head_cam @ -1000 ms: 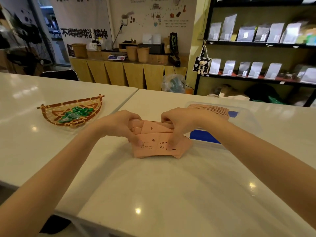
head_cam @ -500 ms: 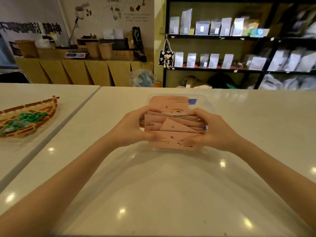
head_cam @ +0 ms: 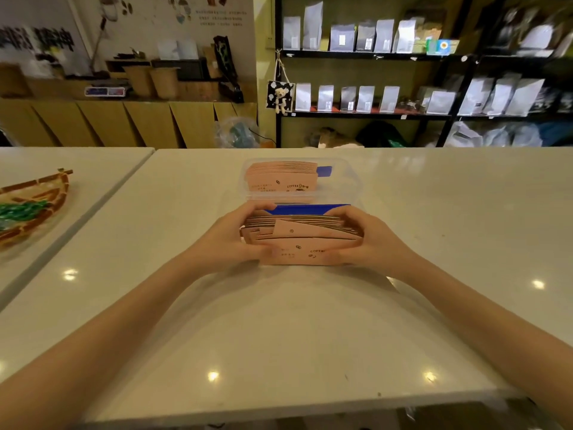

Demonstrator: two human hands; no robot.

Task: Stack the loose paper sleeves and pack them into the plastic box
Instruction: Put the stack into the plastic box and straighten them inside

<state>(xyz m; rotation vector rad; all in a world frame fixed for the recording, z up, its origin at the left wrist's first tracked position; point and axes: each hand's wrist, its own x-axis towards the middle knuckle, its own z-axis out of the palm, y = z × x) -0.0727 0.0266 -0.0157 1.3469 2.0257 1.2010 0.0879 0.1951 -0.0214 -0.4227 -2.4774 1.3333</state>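
A stack of pink paper sleeves (head_cam: pixel 305 246) stands on edge on the white table, squeezed between both my hands. My left hand (head_cam: pixel 231 240) grips its left end, and my right hand (head_cam: pixel 367 242) grips its right end. Some sleeves in the stack sit skewed and uneven. Just behind it stands the clear plastic box (head_cam: pixel 347 184) with a blue part at its near side. More pink sleeves (head_cam: pixel 280 178) stand upright inside the box at its left.
A woven basket (head_cam: pixel 37 209) with green items lies on the neighbouring table at the left. A gap (head_cam: pixel 93 209) separates the two tables. Shelves of pouches stand behind the far table edge.
Both hands gathered the spread sleeves off the table into one upright bundle and brought it in front of the box. The view turned so the box is now centred.
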